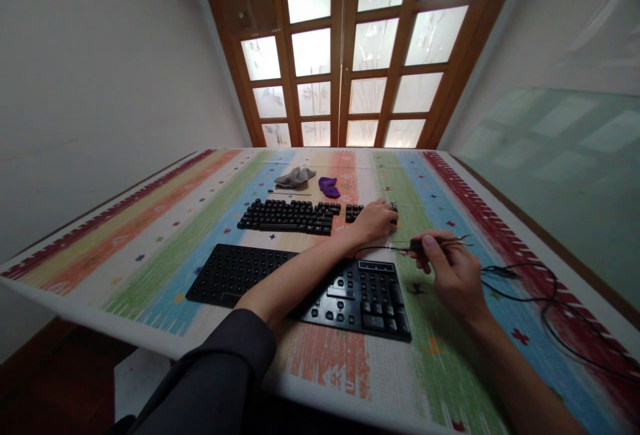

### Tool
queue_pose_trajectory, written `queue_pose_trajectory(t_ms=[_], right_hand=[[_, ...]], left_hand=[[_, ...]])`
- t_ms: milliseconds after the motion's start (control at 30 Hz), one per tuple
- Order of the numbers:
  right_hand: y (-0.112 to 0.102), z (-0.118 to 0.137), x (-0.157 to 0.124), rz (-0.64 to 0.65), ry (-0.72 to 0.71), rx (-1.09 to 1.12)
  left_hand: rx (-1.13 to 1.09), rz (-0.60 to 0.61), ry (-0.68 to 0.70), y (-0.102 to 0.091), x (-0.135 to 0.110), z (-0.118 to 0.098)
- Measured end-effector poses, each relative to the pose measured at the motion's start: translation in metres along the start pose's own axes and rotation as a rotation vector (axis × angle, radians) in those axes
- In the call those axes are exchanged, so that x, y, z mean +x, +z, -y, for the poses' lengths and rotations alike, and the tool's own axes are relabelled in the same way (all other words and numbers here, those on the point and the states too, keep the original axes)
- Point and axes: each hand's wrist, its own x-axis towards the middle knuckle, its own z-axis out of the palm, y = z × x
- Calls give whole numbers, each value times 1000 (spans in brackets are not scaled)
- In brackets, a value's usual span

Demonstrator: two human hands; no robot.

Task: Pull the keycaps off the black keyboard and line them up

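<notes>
My left hand [377, 219] reaches over the keyboard, its fingers closed on a black keycap [395, 208] at the right end of the laid-out caps. Loose keycaps [290, 215] stand in keyboard order behind the keyboard, with a smaller group [354, 211] partly hidden by that hand. Below my left forearm lies the black keyboard [235, 272], stripped on its left side and still capped in part of its number pad [377, 308]. Right of it, my right hand [453, 268] grips a keycap puller [417, 244] with a dark handle and thin wires.
A grey cloth [295, 177], a purple cloth [329, 187] and a thin rod-like tool [289, 193] lie farther back. The black cable [545, 298] loops across the right side of the striped tablecloth [165, 248]. Wooden glazed doors [341, 55] stand beyond the table.
</notes>
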Motion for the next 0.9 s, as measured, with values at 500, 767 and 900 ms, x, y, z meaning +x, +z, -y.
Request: queue_pose_trajectory(t_ms=[500, 767, 900], right_hand=[[2, 12, -3, 361, 19, 92], [9, 24, -6, 707, -74, -31], [16, 24, -13, 740, -129, -69]], left_hand=[[-53, -115, -115, -1, -15, -6], [-285, -136, -115, -22, -83, -33], [-350, -88, -117, -19, -109, -42]])
